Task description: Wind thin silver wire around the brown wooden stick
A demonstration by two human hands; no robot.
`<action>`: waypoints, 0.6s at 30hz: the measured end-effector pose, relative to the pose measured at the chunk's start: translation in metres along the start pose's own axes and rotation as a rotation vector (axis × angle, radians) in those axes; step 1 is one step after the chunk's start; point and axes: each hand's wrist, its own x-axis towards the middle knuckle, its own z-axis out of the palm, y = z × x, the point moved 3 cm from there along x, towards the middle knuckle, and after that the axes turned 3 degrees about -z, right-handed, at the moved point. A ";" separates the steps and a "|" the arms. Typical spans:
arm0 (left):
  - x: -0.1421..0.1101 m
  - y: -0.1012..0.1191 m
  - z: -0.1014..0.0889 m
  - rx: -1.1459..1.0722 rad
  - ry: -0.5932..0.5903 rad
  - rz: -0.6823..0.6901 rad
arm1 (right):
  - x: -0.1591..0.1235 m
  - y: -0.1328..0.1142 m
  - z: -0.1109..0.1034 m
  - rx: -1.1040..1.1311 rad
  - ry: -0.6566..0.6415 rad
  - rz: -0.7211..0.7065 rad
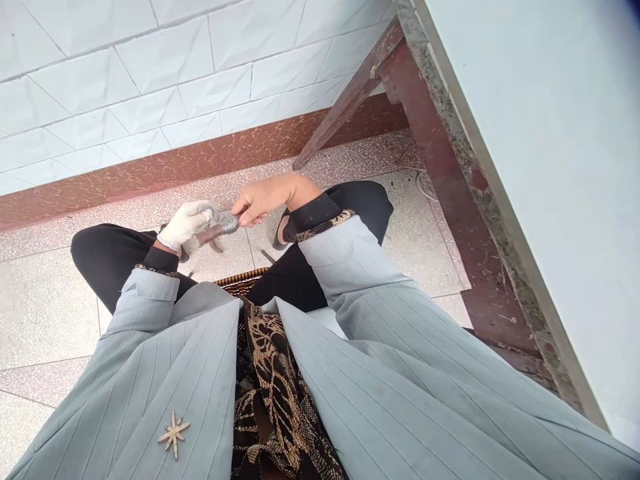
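Note:
My left hand [187, 223] wears a white knitted glove, and its fingers are curled closed. Just beneath and against them runs a short brown stick [209, 235], like a handle, with grey wire-like winding [229, 223] around its right end. My bare right hand [265, 200] pinches that wound end between thumb and fingers. The stick lies slantwise between the two hands, above the floor and between my knees. How the gloved fingers grip it is partly hidden, and its far left end is unclear.
Below my hands shows the rim of a brown woven basket [243, 281], partly covered by my clothes. A dark red wooden frame [440, 147] under a white tabletop [545, 167] stands at right. The white tiled wall [170, 80] rises in front. A pale cord [424, 187] lies on the floor.

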 end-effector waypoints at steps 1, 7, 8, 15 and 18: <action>0.000 0.000 0.001 -0.030 0.002 0.007 | -0.006 -0.001 -0.004 0.059 0.108 -0.082; -0.002 0.009 0.013 0.031 -0.137 -0.025 | -0.028 0.010 -0.029 0.525 0.965 -0.230; -0.003 0.012 0.014 0.027 -0.158 -0.021 | -0.025 0.014 -0.031 0.508 1.004 -0.157; -0.010 0.026 0.006 -0.038 -0.183 -0.025 | -0.002 0.027 -0.033 -0.048 0.832 0.348; -0.013 0.029 -0.002 0.017 -0.059 0.010 | 0.000 0.024 -0.027 -0.190 0.677 0.374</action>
